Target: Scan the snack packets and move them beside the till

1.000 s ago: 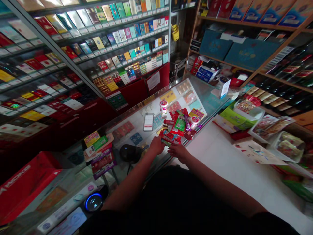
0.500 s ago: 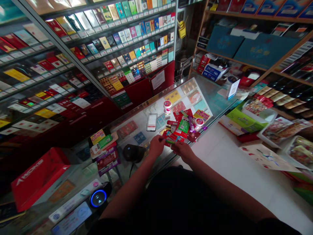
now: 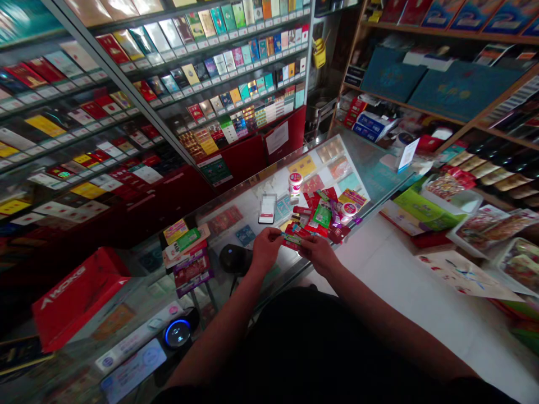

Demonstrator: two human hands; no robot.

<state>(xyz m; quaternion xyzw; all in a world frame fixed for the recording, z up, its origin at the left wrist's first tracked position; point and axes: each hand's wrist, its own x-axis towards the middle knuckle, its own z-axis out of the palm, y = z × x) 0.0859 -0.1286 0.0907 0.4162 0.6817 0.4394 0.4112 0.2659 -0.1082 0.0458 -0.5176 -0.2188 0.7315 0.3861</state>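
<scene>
Over the glass counter (image 3: 223, 233), my left hand (image 3: 265, 248) and my right hand (image 3: 320, 253) pinch opposite ends of a slim green packet (image 3: 292, 238), its print too small to read. Just beyond them lies a pile of small candy and gum packs, with a green packet (image 3: 323, 214) on top and red ones around it. A round white and pink tub (image 3: 348, 210) rests at the pile's right side. Another such tub (image 3: 295, 182) stands behind the pile. A phone (image 3: 266, 210) lies beyond my left hand, its screen lit.
Left of my left forearm sits a black scanner-like device (image 3: 233, 259). Further left are stacked snack packs (image 3: 191, 269), a red box (image 3: 78, 297) and a round device with a blue ring (image 3: 177, 334). Shelves of cigarette packs (image 3: 202, 70) line the back. Food tubs (image 3: 484, 224) stand right.
The view has shifted slightly, so the scene sits further right. Both hands have turned the slim green packet, and more of its printed face shows.
</scene>
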